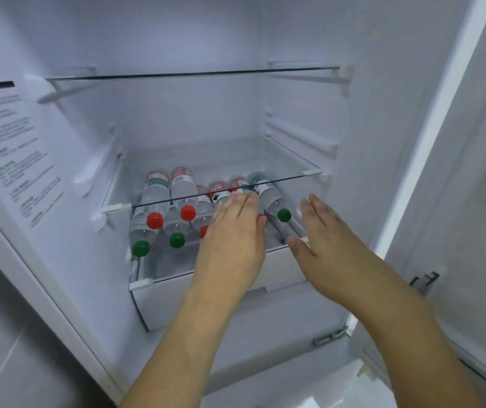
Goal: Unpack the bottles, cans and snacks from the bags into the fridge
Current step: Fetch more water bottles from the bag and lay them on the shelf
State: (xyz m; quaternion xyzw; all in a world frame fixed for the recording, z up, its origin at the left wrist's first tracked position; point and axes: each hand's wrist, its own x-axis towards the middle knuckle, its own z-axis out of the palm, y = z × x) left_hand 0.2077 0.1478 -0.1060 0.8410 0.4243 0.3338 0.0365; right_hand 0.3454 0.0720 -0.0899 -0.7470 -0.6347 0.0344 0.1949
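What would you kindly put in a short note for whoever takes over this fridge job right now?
Left hand: open, fingers straight, reaching over the bottles, holding nothing.
Right hand: open, beside the green-capped bottle at the right end, holding nothing.
Bottles: lying on their sides in a stacked row on the lower shelf, caps facing out, red caps and green caps mixed.
Done: water bottles loaded.
Left: upper glass shelf bare; no cans, snacks or bags in view, so check them.

The fridge (177,119) walls look like smooth, slightly glossy white plastic. Its shelves (194,74) are clear glass. The bottles (182,187) are transparent plastic with glossy paper-like labels and matt caps (187,212).
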